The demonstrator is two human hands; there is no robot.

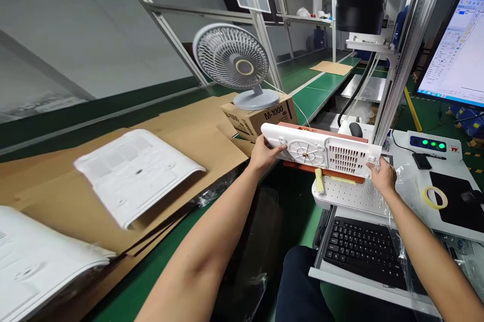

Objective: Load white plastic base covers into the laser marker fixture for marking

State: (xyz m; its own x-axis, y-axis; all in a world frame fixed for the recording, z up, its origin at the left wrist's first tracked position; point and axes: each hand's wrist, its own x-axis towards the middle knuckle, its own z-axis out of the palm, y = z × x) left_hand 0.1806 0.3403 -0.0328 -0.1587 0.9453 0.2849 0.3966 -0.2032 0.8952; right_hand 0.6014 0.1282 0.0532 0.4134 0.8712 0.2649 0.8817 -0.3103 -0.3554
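Observation:
A white plastic panel (321, 149) with a round hub pattern and a vented grille is held level between both hands. My left hand (261, 154) grips its left end and my right hand (382, 176) grips its right end. The panel hovers over a reddish-brown fixture plate (325, 133) that sits on a white perforated platform (348, 195). A strip of yellow tape (318, 181) hangs at the platform's front.
More white panels (136, 173) lie on cardboard sheets (196, 135) to the left. A desk fan (234, 62) stands on a cardboard box (260, 118). A black keyboard (363, 249), tape roll (434, 197), button box (434, 144) and monitor (459, 50) are on the right.

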